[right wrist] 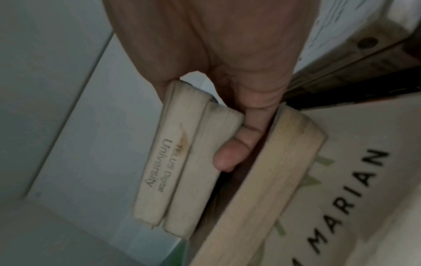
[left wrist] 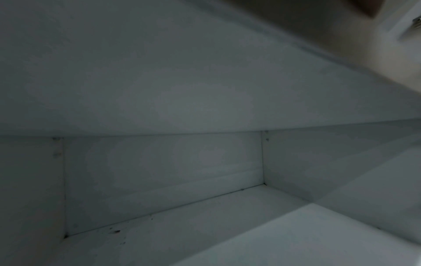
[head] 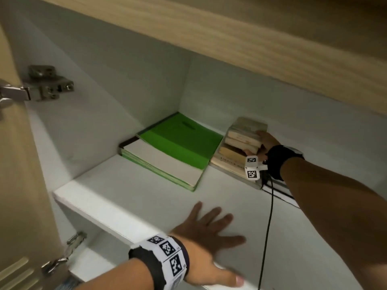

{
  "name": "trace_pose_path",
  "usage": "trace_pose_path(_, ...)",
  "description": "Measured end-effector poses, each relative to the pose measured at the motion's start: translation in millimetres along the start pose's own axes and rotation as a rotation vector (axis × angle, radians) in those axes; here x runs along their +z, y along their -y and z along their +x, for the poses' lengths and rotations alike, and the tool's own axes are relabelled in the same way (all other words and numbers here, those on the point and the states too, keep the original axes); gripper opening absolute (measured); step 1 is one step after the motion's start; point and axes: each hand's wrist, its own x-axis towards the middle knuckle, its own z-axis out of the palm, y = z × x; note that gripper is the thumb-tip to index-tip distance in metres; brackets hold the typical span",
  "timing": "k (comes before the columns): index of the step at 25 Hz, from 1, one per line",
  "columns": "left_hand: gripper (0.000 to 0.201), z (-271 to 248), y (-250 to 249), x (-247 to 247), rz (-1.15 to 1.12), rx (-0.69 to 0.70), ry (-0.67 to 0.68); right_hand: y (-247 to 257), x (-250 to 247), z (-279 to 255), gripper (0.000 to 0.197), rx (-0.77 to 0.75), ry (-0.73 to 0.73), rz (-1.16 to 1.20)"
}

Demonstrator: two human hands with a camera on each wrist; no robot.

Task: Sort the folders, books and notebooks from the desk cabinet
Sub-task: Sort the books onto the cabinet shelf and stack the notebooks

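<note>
White cabinet shelf (head: pixel 129 191) with green notebooks (head: pixel 178 147) beside a stack of beige books (head: pixel 240 145), left hand (head: pixel 207 229) flat on it

Hidden, cropped, blurred: cabinet interior

Right hand (head: pixel 264 142): fingertips out of sight behind the stack of small cream paperback books (head: pixel 240 141) in the head view; in the wrist view the palm (right wrist: pixel 212 39) runs off the top edge. Large pale book cover with black lettering (right wrist: pixel 355 189): title cropped, only "MARIAN" readable. Grey-white flat folder (head: pixel 278 190): mostly covered by the right forearm. Left-wrist view: blurred beige smear (left wrist: pixel 387 59) at upper right, unidentifiable. Green notebook label (head: pixel 188 124): too small to read.
</note>
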Motion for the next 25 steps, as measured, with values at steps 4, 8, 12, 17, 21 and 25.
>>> trace_pose_path(4, 0.082, -5.8, -3.9, 0.7, -0.023, -0.009, -0.049, 12.2, -4.2, 6.2, 0.051, -0.149, -0.162, -0.796)
trace_pose_path(8, 0.081, -6.8, -4.6, -1.6, -0.024, -0.005, -0.061, 18.9, 6.3, -10.6, 0.108, -0.424, -0.273, -1.348)
trace_pose_path(12, 0.08, -6.3, -2.8, 1.4, -0.029, 0.019, -0.049, 12.0, 6.4, -33.8, 0.128, -0.739, -0.339, -1.679)
trace_pose_path(17, 0.076, 4.0, -0.2, -0.1, -0.009, 0.018, 0.041, 15.5, 32.6, -23.0, 0.072, -0.807, -0.099, -1.674)
trace_pose_path(21, 0.115, 7.1, 1.7, -8.2, 0.002, 0.072, 0.088, 7.3, 51.4, -1.6, 0.035, -0.791, -0.173, -1.677)
trace_pose_path(25, 0.12, 7.4, 6.0, -8.8, -0.014, 0.101, 0.12, 26.8, 46.3, -9.4, 0.03, -0.788, -0.207, -1.636)
